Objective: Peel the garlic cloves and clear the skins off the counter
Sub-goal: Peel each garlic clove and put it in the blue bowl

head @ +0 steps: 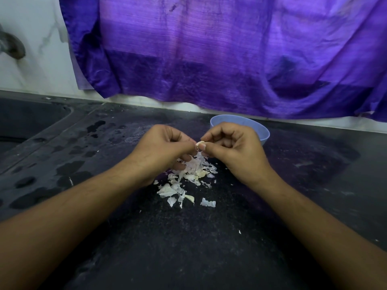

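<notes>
A small pale garlic clove (199, 143) is pinched between the fingertips of both hands above the dark counter (209, 237). My left hand (165, 147) holds it from the left with curled fingers. My right hand (232, 149) pinches it from the right, thumb against the clove. Directly below the hands lies a loose pile of white garlic skins (184, 181), with a few scraps scattered toward me. A light blue bowl (264, 132) stands just behind my right hand; its inside is hidden.
A purple cloth (230, 55) hangs down the wall behind the counter. A dark sink basin (25, 120) lies at the far left, with wet patches (69, 168) on the counter beside it. A grey tap part (12, 45) sticks out at the upper left.
</notes>
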The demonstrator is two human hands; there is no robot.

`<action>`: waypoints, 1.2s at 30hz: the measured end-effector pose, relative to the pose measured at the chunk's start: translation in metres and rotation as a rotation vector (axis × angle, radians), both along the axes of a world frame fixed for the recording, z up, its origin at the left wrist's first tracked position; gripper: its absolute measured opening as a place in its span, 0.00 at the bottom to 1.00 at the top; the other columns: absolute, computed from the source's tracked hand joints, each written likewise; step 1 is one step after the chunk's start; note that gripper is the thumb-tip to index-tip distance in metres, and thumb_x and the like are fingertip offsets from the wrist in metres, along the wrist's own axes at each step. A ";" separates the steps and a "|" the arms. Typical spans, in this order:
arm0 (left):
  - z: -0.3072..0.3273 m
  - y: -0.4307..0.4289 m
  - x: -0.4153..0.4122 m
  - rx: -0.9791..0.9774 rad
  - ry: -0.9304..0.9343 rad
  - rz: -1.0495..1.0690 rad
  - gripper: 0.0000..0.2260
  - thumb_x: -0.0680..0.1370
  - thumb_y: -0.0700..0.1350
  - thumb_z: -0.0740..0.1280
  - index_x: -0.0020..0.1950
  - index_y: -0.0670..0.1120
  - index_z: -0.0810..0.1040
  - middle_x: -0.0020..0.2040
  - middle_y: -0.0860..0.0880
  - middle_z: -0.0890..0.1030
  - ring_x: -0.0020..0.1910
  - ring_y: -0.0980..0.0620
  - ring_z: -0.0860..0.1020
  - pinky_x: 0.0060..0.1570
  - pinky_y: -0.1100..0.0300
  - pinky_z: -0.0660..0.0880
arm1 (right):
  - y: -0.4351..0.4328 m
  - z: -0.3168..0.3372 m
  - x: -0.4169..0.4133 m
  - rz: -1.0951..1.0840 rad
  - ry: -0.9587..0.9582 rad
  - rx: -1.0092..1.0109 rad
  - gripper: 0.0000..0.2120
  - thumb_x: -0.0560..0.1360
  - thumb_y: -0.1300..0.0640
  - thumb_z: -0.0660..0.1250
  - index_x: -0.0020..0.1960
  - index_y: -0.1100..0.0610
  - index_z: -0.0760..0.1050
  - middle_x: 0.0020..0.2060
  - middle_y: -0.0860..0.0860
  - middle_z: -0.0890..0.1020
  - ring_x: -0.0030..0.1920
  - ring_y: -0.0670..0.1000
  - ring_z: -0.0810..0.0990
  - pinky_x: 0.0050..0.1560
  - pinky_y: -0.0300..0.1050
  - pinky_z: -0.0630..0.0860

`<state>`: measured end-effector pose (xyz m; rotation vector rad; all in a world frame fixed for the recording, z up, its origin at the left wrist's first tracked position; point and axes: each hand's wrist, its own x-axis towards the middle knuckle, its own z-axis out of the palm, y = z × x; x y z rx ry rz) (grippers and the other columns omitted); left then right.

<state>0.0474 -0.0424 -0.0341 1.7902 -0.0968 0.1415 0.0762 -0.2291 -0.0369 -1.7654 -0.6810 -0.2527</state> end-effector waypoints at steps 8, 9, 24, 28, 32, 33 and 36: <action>0.004 0.000 0.000 -0.048 0.011 -0.008 0.05 0.75 0.37 0.72 0.42 0.35 0.83 0.35 0.45 0.84 0.34 0.55 0.80 0.40 0.55 0.82 | 0.001 0.004 -0.003 0.123 0.248 0.122 0.05 0.74 0.69 0.74 0.49 0.66 0.80 0.39 0.57 0.86 0.37 0.53 0.86 0.43 0.48 0.84; 0.004 0.000 0.000 -0.063 0.019 -0.019 0.05 0.76 0.37 0.72 0.43 0.35 0.83 0.35 0.46 0.84 0.34 0.56 0.80 0.40 0.56 0.82 | 0.000 0.005 -0.003 0.145 0.301 0.154 0.05 0.74 0.68 0.73 0.48 0.64 0.80 0.40 0.58 0.86 0.37 0.53 0.85 0.43 0.48 0.85; 0.000 0.006 0.002 -0.004 -0.108 0.014 0.02 0.75 0.41 0.75 0.43 0.44 0.86 0.36 0.51 0.85 0.39 0.55 0.82 0.45 0.48 0.83 | -0.001 0.011 -0.005 0.308 0.608 0.284 0.08 0.72 0.64 0.71 0.50 0.60 0.77 0.45 0.60 0.86 0.39 0.54 0.87 0.44 0.49 0.86; 0.000 0.006 0.002 0.081 -0.153 0.051 0.04 0.77 0.45 0.74 0.44 0.46 0.86 0.37 0.50 0.85 0.39 0.56 0.83 0.44 0.50 0.85 | -0.003 0.011 -0.002 0.258 0.604 0.310 0.09 0.75 0.67 0.70 0.54 0.61 0.79 0.47 0.60 0.87 0.40 0.54 0.87 0.46 0.50 0.86; 0.001 0.006 0.000 0.121 -0.175 0.045 0.07 0.74 0.51 0.74 0.44 0.48 0.86 0.38 0.49 0.86 0.40 0.54 0.84 0.44 0.49 0.85 | -0.003 0.010 -0.002 0.239 0.588 0.292 0.10 0.78 0.67 0.69 0.59 0.63 0.79 0.48 0.59 0.87 0.41 0.53 0.87 0.45 0.49 0.86; 0.002 0.005 -0.001 0.132 -0.180 0.045 0.08 0.73 0.52 0.74 0.44 0.48 0.86 0.38 0.49 0.86 0.41 0.53 0.85 0.45 0.48 0.85 | -0.003 0.010 -0.002 0.234 0.578 0.281 0.11 0.78 0.66 0.69 0.60 0.64 0.79 0.48 0.59 0.87 0.41 0.53 0.87 0.45 0.49 0.86; 0.002 0.007 -0.001 0.158 -0.202 0.051 0.06 0.76 0.51 0.73 0.44 0.50 0.87 0.39 0.48 0.86 0.43 0.49 0.86 0.46 0.42 0.85 | -0.003 0.009 -0.001 0.210 0.525 0.227 0.13 0.79 0.65 0.69 0.62 0.65 0.77 0.50 0.61 0.87 0.41 0.54 0.87 0.45 0.48 0.86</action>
